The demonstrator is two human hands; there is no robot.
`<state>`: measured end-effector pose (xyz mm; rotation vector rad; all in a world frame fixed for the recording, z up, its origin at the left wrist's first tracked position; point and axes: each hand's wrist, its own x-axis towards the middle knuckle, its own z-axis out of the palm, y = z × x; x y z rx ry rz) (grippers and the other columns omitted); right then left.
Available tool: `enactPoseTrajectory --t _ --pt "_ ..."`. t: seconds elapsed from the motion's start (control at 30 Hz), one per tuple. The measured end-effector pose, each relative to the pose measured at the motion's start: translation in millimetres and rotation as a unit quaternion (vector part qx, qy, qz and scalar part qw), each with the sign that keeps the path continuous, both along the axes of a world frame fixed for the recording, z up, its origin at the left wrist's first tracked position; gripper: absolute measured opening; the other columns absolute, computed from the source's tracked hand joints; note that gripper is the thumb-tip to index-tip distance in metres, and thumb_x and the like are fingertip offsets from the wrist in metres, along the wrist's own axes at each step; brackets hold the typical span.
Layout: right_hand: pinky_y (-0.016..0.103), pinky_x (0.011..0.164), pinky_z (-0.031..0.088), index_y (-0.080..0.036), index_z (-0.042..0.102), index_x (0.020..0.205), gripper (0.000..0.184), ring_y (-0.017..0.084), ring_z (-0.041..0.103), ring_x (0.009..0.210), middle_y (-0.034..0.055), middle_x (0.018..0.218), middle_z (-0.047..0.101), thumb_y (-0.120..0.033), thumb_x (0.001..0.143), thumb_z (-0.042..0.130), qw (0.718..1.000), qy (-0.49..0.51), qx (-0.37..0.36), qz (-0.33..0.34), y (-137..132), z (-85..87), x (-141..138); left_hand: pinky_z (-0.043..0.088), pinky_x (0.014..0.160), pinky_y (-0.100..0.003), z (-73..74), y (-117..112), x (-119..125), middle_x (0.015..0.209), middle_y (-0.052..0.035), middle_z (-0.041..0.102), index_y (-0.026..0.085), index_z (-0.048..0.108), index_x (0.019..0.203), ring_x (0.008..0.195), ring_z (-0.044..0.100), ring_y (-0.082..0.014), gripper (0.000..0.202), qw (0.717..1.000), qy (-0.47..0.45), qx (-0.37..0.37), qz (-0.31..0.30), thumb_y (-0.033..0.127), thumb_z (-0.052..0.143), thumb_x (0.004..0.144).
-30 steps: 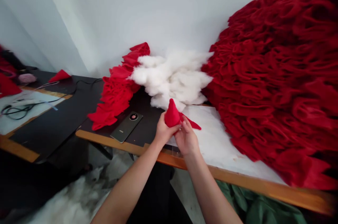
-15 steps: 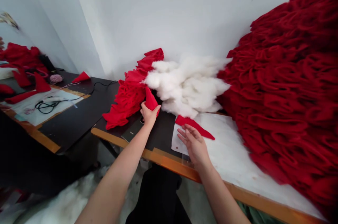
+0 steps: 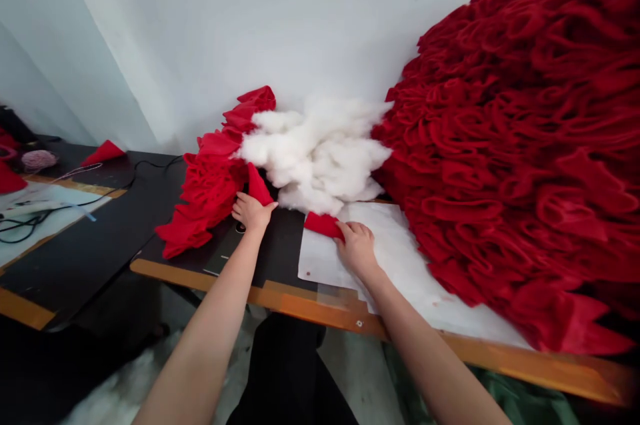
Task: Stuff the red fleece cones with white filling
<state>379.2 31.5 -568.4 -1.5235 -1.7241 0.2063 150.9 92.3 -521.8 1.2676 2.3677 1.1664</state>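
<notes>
Left hand [image 3: 252, 212] palm-down on red felt [image 3: 213, 191]; right hand [image 3: 356, 249] pressing felt strip [image 3: 324, 225].

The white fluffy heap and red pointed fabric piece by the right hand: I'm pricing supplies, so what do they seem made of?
The white fluffy heap looks like loose polyester fibrefill: matte wispy tufts, no weave. The red pointed fabric piece looks like thick matte felt or fleece, with soft, unfrayed cut edges; the exact fibre can't be told.

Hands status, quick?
Left hand: closed, holding red fabric cone.
Right hand: closed on red fabric strip.
</notes>
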Motion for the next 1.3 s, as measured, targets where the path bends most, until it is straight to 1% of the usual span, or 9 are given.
enactPoseTrajectory --t 0.1,0.17,0.3,0.43,0.53,0.7,0.83,1.1,1.3 --pt "0.043 0.085 0.042 -0.02 0.07 0.074 0.02 0.025 0.059 0.076 0.0064 0.075 0.063 -0.007 0.068 0.056 0.999 0.006 -0.022 0.03 2.2 1.0 7.9 0.025 0.107 -0.053 -9.8 -36.5 12.2 0.137 -0.0281 0.036 0.006 0.036 0.13 0.131 0.03 -0.0414 0.083 0.992 0.01 0.12 -0.029 0.028 0.079 0.062" --pt "0.037 0.079 0.045 -0.022 0.07 0.077 0.021 0.023 0.06 0.075 0.0045 0.076 0.064 -0.01 0.069 0.054 0.998 0.017 -0.024 0.054 -2.1 5.4 14.8 0.034 0.104 -0.049 -19.7 -58.7 26.7 0.128 -0.0189 0.045 0.015 0.047 0.118 0.124 0.042 -0.0334 0.057 0.968 -0.114 0.176 -0.136 0.03 0.071 0.07" --pt "0.034 0.074 0.047 -0.023 0.07 0.081 0.017 0.023 0.061 0.079 0.0039 0.082 0.065 -0.023 0.074 0.054 0.985 0.12 0.009 0.126 -18.8 15.8 28.5 0.053 0.074 -0.042 -26.7 -73.2 61.9 0.092 -0.0087 0.058 0.018 0.053 0.093 0.081 0.062 -0.0215 0.036 0.846 -0.468 0.051 -0.25 0.051 0.058 0.078" --pt "0.038 0.08 0.047 -0.024 0.071 0.079 0.015 0.025 0.061 0.086 0.0053 0.085 0.066 -0.032 0.076 0.058 0.972 0.185 0.03 0.141 -34.5 20.0 37.8 0.051 0.059 -0.031 -16.0 -62.5 89.0 0.072 -0.0038 0.061 0.017 0.056 0.08 0.063 0.061 -0.0164 0.034 0.729 -0.613 -0.036 -0.303 0.037 0.077 0.062" --pt "0.043 0.089 0.044 -0.024 0.07 0.09 0.021 0.027 0.06 0.095 0.0068 0.095 0.067 -0.034 0.074 0.061 0.976 0.18 0.027 0.123 -43.0 24.5 39.7 0.049 0.059 -0.028 -10.8 -54.4 103.2 0.072 -0.0029 0.062 0.016 0.059 0.084 0.063 0.06 -0.0152 0.032 0.757 -0.584 0.007 -0.292 0.02 0.077 0.058" --pt "0.045 0.094 0.041 -0.022 0.062 0.112 0.046 0.028 0.057 0.103 0.0088 0.111 0.064 -0.037 0.069 0.07 0.971 0.218 0.003 0.097 -46.1 31.9 19.0 0.046 0.08 -0.028 -16.4 -47.8 118.2 0.087 -0.0013 0.06 0.019 0.058 0.091 0.081 0.057 -0.0141 0.024 0.831 -0.475 0.138 -0.257 0.015 0.068 0.068" --pt "0.04 0.077 0.047 -0.021 0.065 0.089 0.021 0.025 0.06 0.08 0.0069 0.087 0.066 -0.024 0.07 0.057 0.981 0.176 0.006 0.076 -32.8 25.6 -0.4 0.044 0.083 -0.031 -25.1 -50.2 120.2 0.089 -0.0043 0.061 0.018 0.059 0.088 0.084 0.057 -0.0167 0.011 0.872 -0.335 0.201 -0.295 0.022 0.06 0.078" --pt "0.036 0.071 0.045 -0.021 0.055 0.083 0.011 0.022 0.054 0.077 0.0062 0.081 0.057 -0.023 0.082 0.044 0.967 0.167 0.173 -0.082 -27.7 22.2 15.6 0.046 0.074 -0.028 -28.4 -57.4 118.4 0.089 -0.0031 0.054 0.019 0.062 0.08 0.081 0.056 -0.0164 0.019 0.832 -0.261 0.173 -0.459 0.012 0.071 0.065" --pt "0.032 0.063 0.045 -0.02 0.058 0.087 0.011 0.02 0.055 0.068 0.0039 0.078 0.059 -0.028 0.08 0.053 0.965 0.246 0.058 0.066 -36.4 24.2 19.6 0.042 0.071 -0.027 -31.1 -59.3 116.0 0.079 -0.0022 0.051 0.019 0.05 0.069 0.077 0.051 -0.0162 0.021 0.883 -0.128 0.221 -0.394 -0.002 0.049 0.067"
